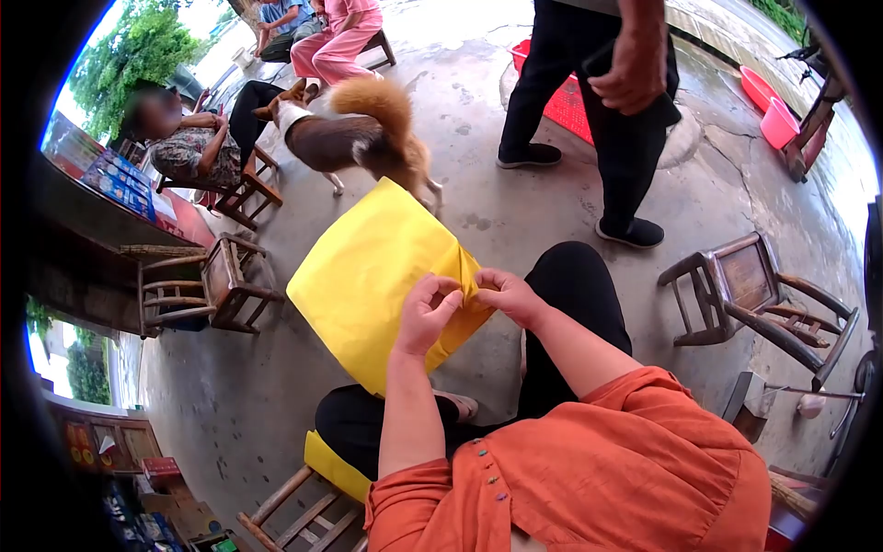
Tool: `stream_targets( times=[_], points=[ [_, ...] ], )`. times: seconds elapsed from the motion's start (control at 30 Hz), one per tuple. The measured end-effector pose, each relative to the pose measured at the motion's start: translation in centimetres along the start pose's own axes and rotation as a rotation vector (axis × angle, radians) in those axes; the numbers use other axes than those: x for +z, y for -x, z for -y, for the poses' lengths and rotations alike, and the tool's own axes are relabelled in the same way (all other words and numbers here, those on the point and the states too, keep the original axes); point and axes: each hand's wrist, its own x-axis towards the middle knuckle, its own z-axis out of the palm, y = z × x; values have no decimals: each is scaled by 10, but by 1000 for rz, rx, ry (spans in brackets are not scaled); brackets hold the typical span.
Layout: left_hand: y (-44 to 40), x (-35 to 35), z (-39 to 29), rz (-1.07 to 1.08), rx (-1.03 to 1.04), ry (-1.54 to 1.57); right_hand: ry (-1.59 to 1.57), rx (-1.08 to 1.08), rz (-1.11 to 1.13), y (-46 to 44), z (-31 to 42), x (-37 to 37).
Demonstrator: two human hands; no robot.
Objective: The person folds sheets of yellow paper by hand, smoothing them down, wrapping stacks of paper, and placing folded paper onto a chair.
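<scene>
A bright yellow cloth (368,276), perhaps a flat bag, is held up over my knees, and its right edge is gathered into small folds. My left hand (430,313) pinches that edge between thumb and fingers. Close beside it, my right hand (509,296) grips the same edge with its fingertips; the two hands nearly touch. Whether something small sits between the fingertips cannot be made out. Another yellow piece (338,467) lies by my left thigh, over a wooden slatted seat (299,524).
A dog (354,138) stands just beyond the cloth. Wooden chairs stand left (225,281) and right (736,281). A person in black trousers (589,101) stands ahead; others sit at the back left. A red basket (568,110) and pink basins (779,122) are on the floor.
</scene>
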Motion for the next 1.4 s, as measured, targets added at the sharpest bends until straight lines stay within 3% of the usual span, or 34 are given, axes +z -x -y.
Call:
stream_targets(
  times=[0.13, 1.4],
  points=[
    [-1, 0, -4, 12, 33, -136, 63, -46, 3, -3, -3, 0],
    [-1, 2, 0, -14, 53, -72, 88, -47, -46, -5, -5, 2]
  ],
)
